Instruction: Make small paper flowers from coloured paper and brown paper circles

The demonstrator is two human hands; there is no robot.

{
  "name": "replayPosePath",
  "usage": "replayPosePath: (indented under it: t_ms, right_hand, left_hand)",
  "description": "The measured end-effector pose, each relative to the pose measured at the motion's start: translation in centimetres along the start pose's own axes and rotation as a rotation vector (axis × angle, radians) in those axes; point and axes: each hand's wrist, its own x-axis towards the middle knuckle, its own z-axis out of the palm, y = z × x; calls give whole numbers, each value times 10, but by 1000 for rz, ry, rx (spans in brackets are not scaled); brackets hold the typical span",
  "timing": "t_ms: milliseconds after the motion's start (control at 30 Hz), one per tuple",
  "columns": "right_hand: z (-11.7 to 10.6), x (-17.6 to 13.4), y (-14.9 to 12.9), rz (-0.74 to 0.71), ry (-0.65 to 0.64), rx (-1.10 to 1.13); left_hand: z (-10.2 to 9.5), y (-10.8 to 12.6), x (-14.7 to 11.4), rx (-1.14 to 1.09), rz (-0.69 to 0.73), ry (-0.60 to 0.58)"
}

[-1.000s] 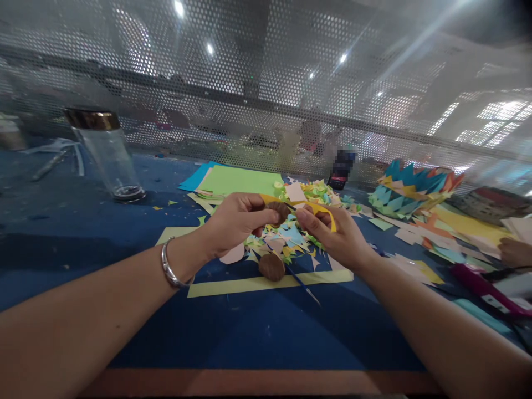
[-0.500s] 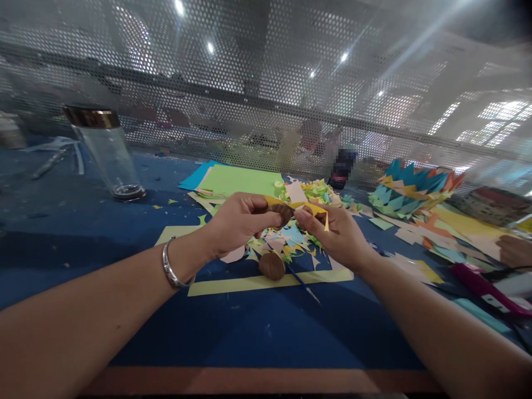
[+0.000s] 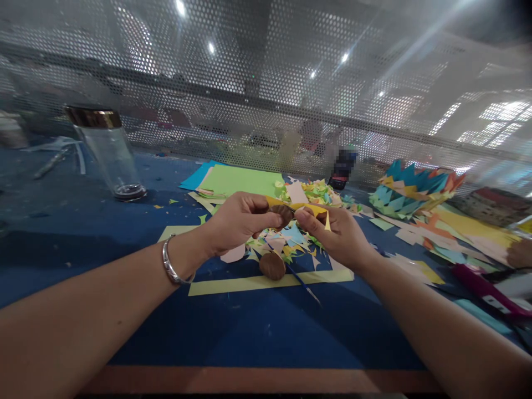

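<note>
My left hand [image 3: 235,221], with a silver bangle at its wrist, is closed, its thumb and fingers pinching a round brown disc [image 3: 283,215] together with a folded piece of yellow paper [image 3: 312,209]. Close beside it, my right hand [image 3: 332,228] pinches the same paper between thumb and fingers. A pointed yellow tip hangs down from that grip. Fingers hide much of the paper. Below the hands lies a second brown disc [image 3: 272,266], next to a thin blue stick [image 3: 305,285], perhaps a pen or brush. Coloured paper scraps [image 3: 291,235] are heaped beneath.
Green sheets [image 3: 241,180] lie behind the hands. A glass bottle [image 3: 110,158] stands at left. To the right are a paper crown-like ring [image 3: 409,191], loose strips, a magenta tool [image 3: 484,288] and another person's hand [image 3: 520,252]. A perforated metal screen [image 3: 249,105] borders the back.
Both hands keep their grip with hardly any movement. The other person's hand at the right edge has shifted slightly to the right.
</note>
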Motion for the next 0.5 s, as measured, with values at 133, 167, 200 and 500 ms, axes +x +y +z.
replayPosePath:
  t_ms: [133, 167, 200, 500]
  right_hand:
    - [-1, 0, 0, -4, -5, -26]
    - [-1, 0, 1, -2, -6, -38]
    - [-1, 0, 2, 0, -6, -51]
    - [1, 2, 11, 48, -27, -107]
  left_hand:
    - [-1, 2, 0, 34, -31, 5]
    - [-2, 3, 0, 43, -37, 3]
    - [-2, 3, 0, 50, -41, 1]
    - [-8, 2, 1, 101, -70, -28]
